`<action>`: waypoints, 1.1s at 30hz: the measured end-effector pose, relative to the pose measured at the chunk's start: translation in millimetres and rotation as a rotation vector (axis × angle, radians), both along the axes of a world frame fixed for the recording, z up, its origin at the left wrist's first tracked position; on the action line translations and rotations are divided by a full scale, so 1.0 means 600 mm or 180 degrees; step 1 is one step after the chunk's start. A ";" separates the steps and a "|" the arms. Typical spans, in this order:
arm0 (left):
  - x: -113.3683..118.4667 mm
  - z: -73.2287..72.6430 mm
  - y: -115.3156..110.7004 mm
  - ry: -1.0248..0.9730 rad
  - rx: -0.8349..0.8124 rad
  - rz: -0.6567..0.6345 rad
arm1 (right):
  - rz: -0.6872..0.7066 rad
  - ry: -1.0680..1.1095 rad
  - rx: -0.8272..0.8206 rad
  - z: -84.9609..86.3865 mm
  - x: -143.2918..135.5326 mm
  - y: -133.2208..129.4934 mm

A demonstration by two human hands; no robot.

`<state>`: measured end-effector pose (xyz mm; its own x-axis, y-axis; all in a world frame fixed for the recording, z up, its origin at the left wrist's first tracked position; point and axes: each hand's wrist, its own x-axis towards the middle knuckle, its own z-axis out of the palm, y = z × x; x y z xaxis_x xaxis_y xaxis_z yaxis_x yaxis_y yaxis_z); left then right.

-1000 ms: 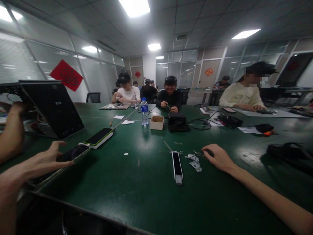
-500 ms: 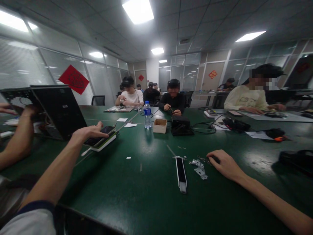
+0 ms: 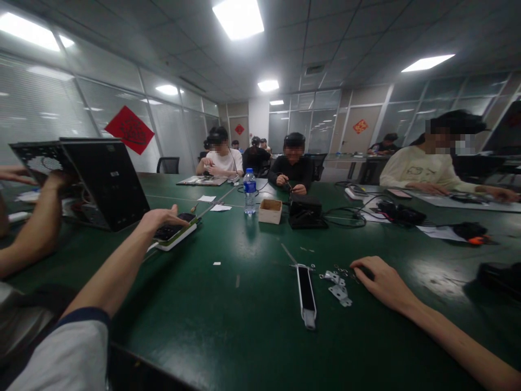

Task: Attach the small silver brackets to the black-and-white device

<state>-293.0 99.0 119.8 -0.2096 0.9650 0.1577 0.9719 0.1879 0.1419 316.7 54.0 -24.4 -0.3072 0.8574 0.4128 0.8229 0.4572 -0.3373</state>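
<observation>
Taking the bottle (image 3: 249,201) as my mark, I see the phone (image 3: 163,233) to its left and a little nearer this end, seemingly lying on a green-edged slab (image 3: 182,239). The left hand (image 3: 161,218) lies over the phone; whether its grip is closed on it, I can't tell. I'd judge the phone stiff, fairly light and slick, its glass easy to crack; the long edges look the best hold. Right of the bottle and nearer, the right hand (image 3: 380,277) rests on the surface (image 3: 244,320) by some small rings (image 3: 341,270), fingers curled, its grip hidden from me too. The plates (image 3: 340,294), also nearer and right of the bottle, look like thin, stiff metal, best pinched by their rims. As for writing, the round badge (image 3: 114,174) on the case (image 3: 108,198), left of the bottle, resembles an hp mark; the bottle's blue label (image 3: 249,187) is too small to read.
</observation>
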 end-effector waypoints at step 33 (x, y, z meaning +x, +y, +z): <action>0.485 -0.193 -0.037 -0.0440 0.0272 -0.3751 | 0.0091 -0.0102 -0.0076 0.013 -0.009 -0.005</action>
